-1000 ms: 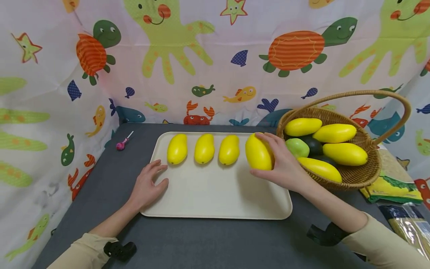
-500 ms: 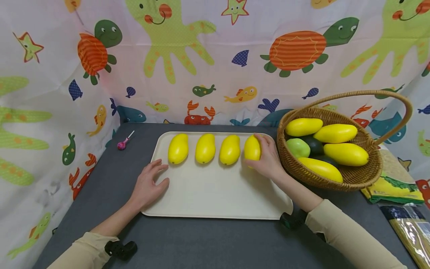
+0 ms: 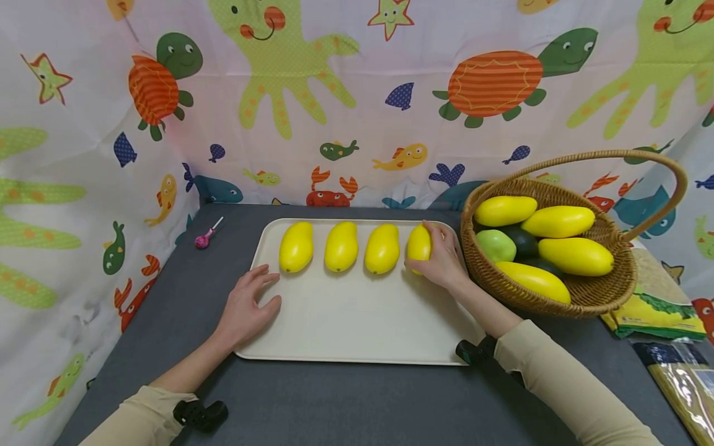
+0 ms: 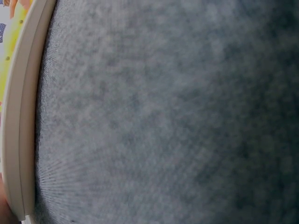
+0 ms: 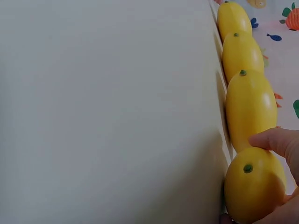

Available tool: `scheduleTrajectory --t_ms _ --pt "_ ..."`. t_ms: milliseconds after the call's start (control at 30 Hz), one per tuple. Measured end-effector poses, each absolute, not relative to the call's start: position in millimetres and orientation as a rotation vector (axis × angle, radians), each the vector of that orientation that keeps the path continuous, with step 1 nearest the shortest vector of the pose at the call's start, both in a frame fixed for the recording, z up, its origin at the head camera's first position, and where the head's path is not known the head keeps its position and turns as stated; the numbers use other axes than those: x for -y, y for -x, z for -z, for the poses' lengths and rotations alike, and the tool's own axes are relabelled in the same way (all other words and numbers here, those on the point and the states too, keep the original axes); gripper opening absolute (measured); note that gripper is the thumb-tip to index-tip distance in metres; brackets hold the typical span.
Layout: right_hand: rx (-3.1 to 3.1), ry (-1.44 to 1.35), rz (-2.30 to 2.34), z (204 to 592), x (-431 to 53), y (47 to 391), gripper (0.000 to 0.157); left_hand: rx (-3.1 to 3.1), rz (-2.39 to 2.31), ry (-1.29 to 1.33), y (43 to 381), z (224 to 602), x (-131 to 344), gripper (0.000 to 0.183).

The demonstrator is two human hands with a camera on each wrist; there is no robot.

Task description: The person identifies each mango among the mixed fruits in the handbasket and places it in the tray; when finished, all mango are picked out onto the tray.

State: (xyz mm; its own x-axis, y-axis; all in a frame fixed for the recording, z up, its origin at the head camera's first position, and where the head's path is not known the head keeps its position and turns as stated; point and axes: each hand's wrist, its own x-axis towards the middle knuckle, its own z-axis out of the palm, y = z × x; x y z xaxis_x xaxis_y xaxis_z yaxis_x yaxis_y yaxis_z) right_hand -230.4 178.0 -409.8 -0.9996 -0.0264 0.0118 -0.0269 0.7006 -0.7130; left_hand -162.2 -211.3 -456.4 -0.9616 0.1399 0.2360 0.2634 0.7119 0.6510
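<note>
A cream rectangular tray (image 3: pixel 334 322) lies on the dark grey table. Along its far side sit three yellow mangoes side by side, the left mango (image 3: pixel 296 247), the middle mango (image 3: pixel 341 246) and the third mango (image 3: pixel 382 248). At the right end of this row my right hand (image 3: pixel 444 260) grips another yellow mango (image 3: pixel 418 243), thumb on the near side. Its green-tipped end shows in the right wrist view, close to the neighbouring mango (image 5: pixel 251 109). My left hand (image 3: pixel 246 308) rests on the tray's left edge, fingers loosely spread. The left wrist view shows mostly tabletop and the tray rim (image 4: pixel 21 116).
A handled wicker basket (image 3: pixel 602 303) stands right of the tray, beside my right hand. Inside are several yellow mangoes, a green fruit (image 3: pixel 496 246) and dark green ones. Packets (image 3: pixel 658 306) lie at the far right. A lollipop (image 3: pixel 203 240) lies at the back left.
My right hand has moved the mango left and down onto the tray, to the end of the row, and still holds it. The left hand stays put.
</note>
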Motion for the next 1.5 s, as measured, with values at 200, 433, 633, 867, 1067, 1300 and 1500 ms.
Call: scheduleTrajectory --t_ms 200,433,633,867,1067,1300,1500 --pt "2.923 -0.048 -1.207 410 -180 232 0.095 2.740 1.086 0.335 162 457 212 0.043" --pt "2.950 -0.052 -1.214 408 -180 231 0.098 2.735 1.082 0.331 162 457 211 0.043" --pt "2.977 -0.074 -1.203 406 -182 230 0.101 2.729 1.091 0.331 162 456 210 0.042" --pt "3.002 -0.075 -1.193 404 -185 230 0.102 2.737 1.094 0.327 162 455 211 0.042" --pt "3.000 -0.107 -1.176 405 -187 229 0.103 2.723 1.126 0.307 162 456 212 0.043" --pt "2.976 -0.222 -1.100 403 -186 220 0.102 2.678 1.188 0.264 162 455 214 0.043" --pt "2.960 -0.407 -0.919 396 -185 203 0.101 2.654 1.220 0.209 164 455 215 0.042"
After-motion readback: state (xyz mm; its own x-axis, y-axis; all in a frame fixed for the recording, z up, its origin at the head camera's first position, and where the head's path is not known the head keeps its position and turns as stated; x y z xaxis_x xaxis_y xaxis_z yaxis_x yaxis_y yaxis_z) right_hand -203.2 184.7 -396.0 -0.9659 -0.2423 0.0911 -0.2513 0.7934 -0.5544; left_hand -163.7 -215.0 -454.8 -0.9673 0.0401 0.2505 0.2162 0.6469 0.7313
